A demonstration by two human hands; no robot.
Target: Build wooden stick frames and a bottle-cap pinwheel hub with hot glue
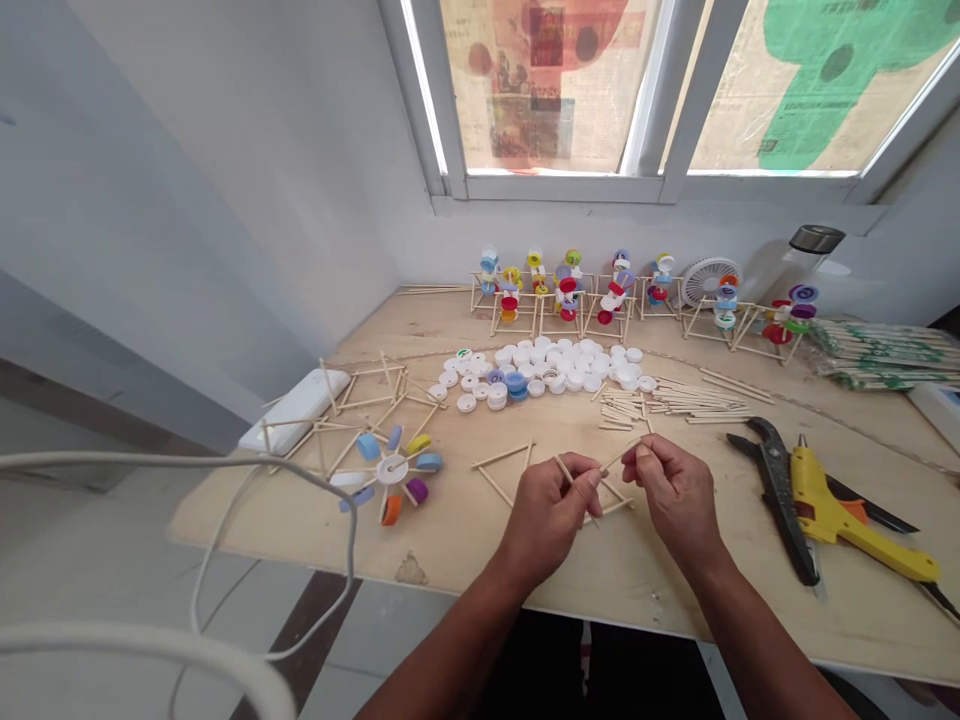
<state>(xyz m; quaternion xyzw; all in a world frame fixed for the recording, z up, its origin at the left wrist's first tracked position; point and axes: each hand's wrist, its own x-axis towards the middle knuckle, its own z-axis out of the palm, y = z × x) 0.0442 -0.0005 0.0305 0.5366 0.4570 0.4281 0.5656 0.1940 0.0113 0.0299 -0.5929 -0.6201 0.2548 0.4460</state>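
The left hand [551, 512] pinches a wooden stick [564, 469] while the right hand [676, 497] grips a second stick [619, 457] reaching the left fingertips; a yellow glue gun [819, 505] lies right of the right hand, white caps [574, 381] beyond both.

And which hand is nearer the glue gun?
Right. The right hand is left of the glue gun, not touching it; the left hand is farther left, beyond the right hand.

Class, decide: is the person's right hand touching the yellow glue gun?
Apart. The head view shows wooden tabletop between the right hand and the yellow glue gun.
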